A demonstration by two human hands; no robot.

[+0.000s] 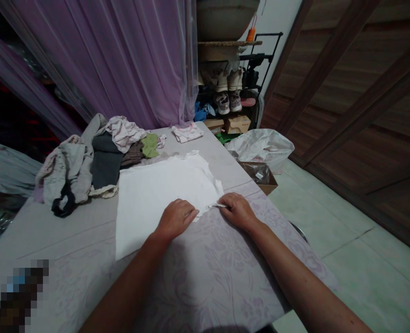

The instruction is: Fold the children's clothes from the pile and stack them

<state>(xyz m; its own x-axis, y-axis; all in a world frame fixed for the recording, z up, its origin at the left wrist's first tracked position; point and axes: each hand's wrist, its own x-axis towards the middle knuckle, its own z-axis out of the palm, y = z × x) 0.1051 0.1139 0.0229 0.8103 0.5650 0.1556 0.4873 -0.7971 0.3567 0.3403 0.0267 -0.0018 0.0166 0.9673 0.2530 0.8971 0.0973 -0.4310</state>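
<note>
A white shirt (159,189) lies spread flat on the patterned tablecloth (222,268), its hem to the left and its narrower neck and shoulder end to the right. At the shirt's near right edge, my left hand (177,217) is closed on the fabric, thumb and fingers pressed together. My right hand (238,210) pinches a thin strip of the shirt's edge, drawn out to the right. The fingertips of both hands partly hide the cloth they grip.
A heap of crumpled clothes (104,157) covers the back left of the table. A small folded garment (187,132) lies at the far edge. Beyond the right edge stand a cardboard box (267,185) and a plastic bag (264,145). Purple curtains (128,60) and a shoe rack (260,60) are behind.
</note>
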